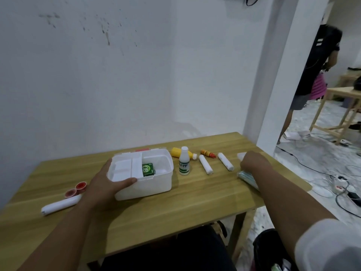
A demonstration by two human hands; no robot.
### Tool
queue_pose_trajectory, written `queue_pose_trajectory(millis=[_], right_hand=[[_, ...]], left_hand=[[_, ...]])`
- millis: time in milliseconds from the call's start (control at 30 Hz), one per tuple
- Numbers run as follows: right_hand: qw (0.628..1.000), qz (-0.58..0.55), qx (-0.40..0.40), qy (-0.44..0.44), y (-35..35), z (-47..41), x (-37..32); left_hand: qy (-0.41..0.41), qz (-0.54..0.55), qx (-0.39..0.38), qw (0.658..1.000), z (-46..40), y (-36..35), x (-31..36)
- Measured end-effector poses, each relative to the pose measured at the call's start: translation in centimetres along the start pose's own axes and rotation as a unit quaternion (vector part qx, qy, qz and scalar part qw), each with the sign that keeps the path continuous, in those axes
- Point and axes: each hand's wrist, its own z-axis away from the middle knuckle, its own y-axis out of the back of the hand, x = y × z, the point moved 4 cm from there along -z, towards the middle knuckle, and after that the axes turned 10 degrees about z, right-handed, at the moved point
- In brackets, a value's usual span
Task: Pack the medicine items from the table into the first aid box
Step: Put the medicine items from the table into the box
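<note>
The white first aid box (152, 184) stands open on the wooden table (185, 204), with a green carton (148, 169) in its right compartment. My left hand (105, 182) grips the box's near left corner, thumb over the rim. Right of the box stands a white bottle (184, 162) with a green label. Behind it lie a yellow bottle (178, 152) and a small orange tube (208, 153), and beside them two white rolls (205, 164) (225, 161). My right hand (254, 163) rests knuckles up at the table's right end, over a pale blue mask pack (246, 178) and touching a small white packet (241, 155). Its fingers are hidden.
At the left of the table lie a long white roll (60, 204) and two small red-capped pots (76, 189). The table backs onto a white wall. A person stands in the doorway at the far right, with cables and a power strip (340, 181) on the floor.
</note>
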Motion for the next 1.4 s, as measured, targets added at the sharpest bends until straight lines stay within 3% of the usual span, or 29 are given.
queue_pose_trajectory(millis=[233,400,500,633,733,967,1300,1400], right_hand=[[0.991,-0.116,0.063,-0.004,5.3,8.0,-1.2],[0.975,-0.109,0.167,0.098,11.0,12.5,-5.1],[0.957,-0.129,0.190,0.179,14.6,15.2,-9.2],[0.920,-0.120,0.149,0.343,17.5,20.4,-14.9],[0.901,-0.052,0.105,0.417,17.1,23.4,-18.2],[0.886,0.094,0.087,0.445,12.4,24.1,-24.1],[0.856,0.008,0.097,0.507,8.8,24.6,-26.9],[0.850,0.025,0.105,0.516,9.3,24.5,-26.8]], left_hand=[[0.001,-0.001,0.000,1.000,-0.2,-0.1,-0.3],[-0.011,0.010,-0.006,1.000,-0.4,0.0,-0.3],[-0.011,0.013,-0.008,1.000,-0.4,0.3,-0.7],[-0.009,0.012,-0.002,1.000,-0.4,0.3,-0.8],[-0.007,0.011,-0.008,1.000,-0.5,0.2,-0.8],[0.003,0.004,0.002,1.000,-0.7,0.3,-1.4],[0.008,-0.005,0.025,1.000,-1.0,0.6,-1.8],[0.005,0.016,-0.001,1.000,-1.3,0.9,-1.6]])
